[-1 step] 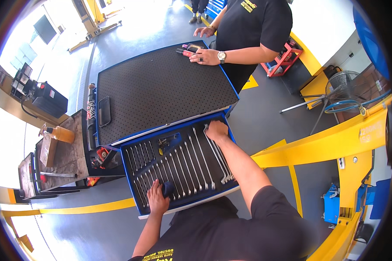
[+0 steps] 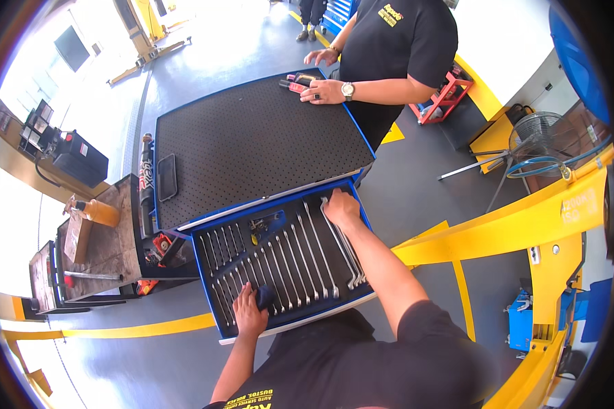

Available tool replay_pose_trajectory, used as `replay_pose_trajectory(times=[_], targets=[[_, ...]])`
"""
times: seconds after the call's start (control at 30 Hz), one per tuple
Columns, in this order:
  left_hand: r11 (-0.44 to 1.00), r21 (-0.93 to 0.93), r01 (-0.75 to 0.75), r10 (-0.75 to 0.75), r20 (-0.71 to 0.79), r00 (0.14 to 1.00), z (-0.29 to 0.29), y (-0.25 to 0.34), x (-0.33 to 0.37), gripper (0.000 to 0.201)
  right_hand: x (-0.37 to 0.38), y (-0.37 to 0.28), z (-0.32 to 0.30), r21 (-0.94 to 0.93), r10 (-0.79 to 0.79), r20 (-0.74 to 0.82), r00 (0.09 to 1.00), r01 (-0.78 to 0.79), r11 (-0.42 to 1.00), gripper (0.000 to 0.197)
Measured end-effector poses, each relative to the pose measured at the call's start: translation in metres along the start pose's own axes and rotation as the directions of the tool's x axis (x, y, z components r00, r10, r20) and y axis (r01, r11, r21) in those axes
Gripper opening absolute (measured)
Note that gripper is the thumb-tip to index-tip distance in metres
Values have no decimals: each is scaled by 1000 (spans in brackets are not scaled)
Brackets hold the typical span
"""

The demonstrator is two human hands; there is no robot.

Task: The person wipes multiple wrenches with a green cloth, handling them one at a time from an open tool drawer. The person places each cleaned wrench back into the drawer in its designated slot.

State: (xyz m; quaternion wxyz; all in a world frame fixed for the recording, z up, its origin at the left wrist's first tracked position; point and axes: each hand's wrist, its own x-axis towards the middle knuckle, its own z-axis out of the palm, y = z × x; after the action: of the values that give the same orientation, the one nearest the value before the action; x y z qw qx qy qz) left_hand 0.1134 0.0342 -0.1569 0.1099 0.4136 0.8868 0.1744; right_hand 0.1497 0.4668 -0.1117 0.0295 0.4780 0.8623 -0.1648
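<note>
A blue-edged tool drawer (image 2: 201, 273) stands pulled out in front of me, its dark foam lined with rows of silver combination wrenches (image 2: 290, 266). At the drawer's far right, my right hand (image 2: 341, 206) is closed around the far end of a large wrench (image 2: 344, 252); its fingertips are partly hidden. My left hand (image 2: 250, 312) rests over the near side of the drawer, above the shorter wrenches. A dark blue, rounded bundle (image 2: 265, 297), perhaps cloth, sits between its thumb and fingers. Small pieces lie in a blue recess (image 2: 267, 226) at the drawer's back.
The cabinet's perforated black top (image 2: 252, 143) carries a phone (image 2: 167, 176). Across it, a co-worker's hand (image 2: 324, 92) rests by a pink-and-black item (image 2: 297, 83). A bench with an orange bottle (image 2: 102, 213) stands left. A yellow lift arm (image 2: 498, 225) crosses at right, near a fan (image 2: 539, 133).
The whole view has shifted very slightly. Both hands stay in the same places over the drawer.
</note>
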Motion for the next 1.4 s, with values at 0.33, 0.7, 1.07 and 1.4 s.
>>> replay_pose_trajectory(times=[0.33,0.7,1.07,1.4], targets=[[904,-427,-5,-74,-168,983,-3,-32,36,44,-76,21,13,926,-13,-159,987,154,344,13],[-519,-821,238,81,230,970,-99,72,94,49,-205,-97,-121,475,-416,-67,907,395,786,59],[698,-715,-34,92,42,995,-121,82,67,17,-246,-100,-76,347,-397,425,814,258,902,70],[859,-511,-39,-42,-147,988,-152,40,61,21,-251,-42,-51,435,-632,322,705,483,760,25]])
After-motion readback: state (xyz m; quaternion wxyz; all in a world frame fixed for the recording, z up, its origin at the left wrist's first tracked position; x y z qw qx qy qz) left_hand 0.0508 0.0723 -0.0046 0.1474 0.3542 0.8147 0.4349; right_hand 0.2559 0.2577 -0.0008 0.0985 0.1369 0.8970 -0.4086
